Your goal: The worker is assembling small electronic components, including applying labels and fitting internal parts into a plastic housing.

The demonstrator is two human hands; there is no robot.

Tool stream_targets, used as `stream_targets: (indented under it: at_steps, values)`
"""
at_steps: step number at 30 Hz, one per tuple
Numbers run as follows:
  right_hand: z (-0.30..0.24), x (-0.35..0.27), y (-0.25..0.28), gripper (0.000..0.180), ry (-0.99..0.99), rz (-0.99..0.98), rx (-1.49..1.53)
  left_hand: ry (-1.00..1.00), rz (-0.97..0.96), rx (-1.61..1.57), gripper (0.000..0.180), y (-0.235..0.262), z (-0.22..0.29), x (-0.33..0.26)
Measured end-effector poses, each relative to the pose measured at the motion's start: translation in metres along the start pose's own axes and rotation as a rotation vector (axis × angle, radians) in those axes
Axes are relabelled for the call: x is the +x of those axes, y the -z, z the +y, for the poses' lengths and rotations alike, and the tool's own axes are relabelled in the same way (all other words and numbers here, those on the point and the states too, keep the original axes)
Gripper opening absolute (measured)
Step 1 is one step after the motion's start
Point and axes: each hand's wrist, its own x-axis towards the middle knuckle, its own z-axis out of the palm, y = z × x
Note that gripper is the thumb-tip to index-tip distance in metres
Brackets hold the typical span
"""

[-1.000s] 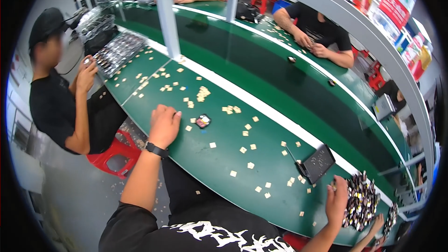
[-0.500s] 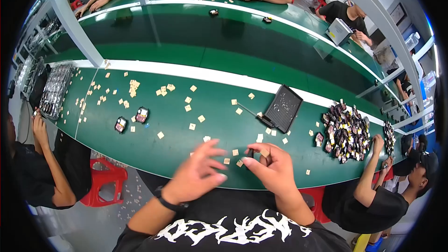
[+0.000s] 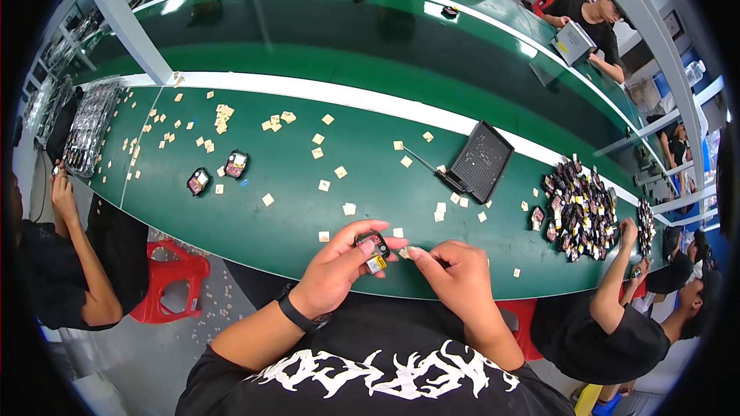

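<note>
In my left hand (image 3: pixel 333 276) is a small dark device (image 3: pixel 373 243) with rounded corners, its pinkish circuit side turned up. A yellow-and-white label (image 3: pixel 375 263) hangs at its near edge. My right hand (image 3: pixel 456 271) pinches a small beige square piece (image 3: pixel 403 253) between thumb and fingertips, just right of the device. Whether that piece touches the device I cannot tell. Both hands are over the front edge of the green table (image 3: pixel 293 243). Similar beige squares (image 3: pixel 324 236) lie close by.
A black tray (image 3: pixel 484 162) holding small bits stands right of centre, a thin rod (image 3: pixel 420 159) beside it. At the right is a heap of dark devices (image 3: pixel 580 212). Two more devices (image 3: pixel 198 180) lie at the left among scattered squares. Co-workers sit on both sides and opposite.
The dark device has passed from my right hand into my left, which was open and blurred. My right hand now pinches only a beige square. The view has shifted slightly.
</note>
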Motion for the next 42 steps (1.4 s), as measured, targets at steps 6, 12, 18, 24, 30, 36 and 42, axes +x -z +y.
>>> stream_targets:
  at_steps: [6, 12, 18, 24, 30, 36, 42]
  values:
    - [0.003, -0.007, 0.004, 0.048, -0.045, 0.071, -0.133, -0.176, 0.033, 0.387, 0.03, -0.01, 0.001, 0.002]
    - [0.009, -0.012, 0.005, 0.039, -0.074, 0.075, -0.045, -0.079, 0.155, 0.285, 0.025, -0.002, 0.0, 0.008]
    - [-0.002, -0.019, 0.001, 0.012, -0.029, -0.003, 0.234, -0.095, 0.085, 0.075, 0.024, 0.011, -0.011, 0.013]
    - [-0.014, -0.016, -0.005, 0.014, 0.006, -0.082, 0.156, -0.23, 0.063, 0.204, 0.026, 0.006, -0.014, 0.012]
    - [-0.013, -0.015, -0.014, 0.012, 0.071, -0.063, -0.059, -0.241, 0.12, 0.575, 0.031, 0.005, -0.021, 0.004]
    - [-0.01, -0.019, -0.021, 0.012, 0.086, -0.042, -0.111, -0.346, 0.087, 0.755, 0.029, 0.006, -0.023, 0.005]
    - [-0.009, -0.023, -0.025, 0.011, 0.053, -0.035, -0.056, -0.345, 0.082, 0.676, 0.024, 0.005, -0.026, 0.0]
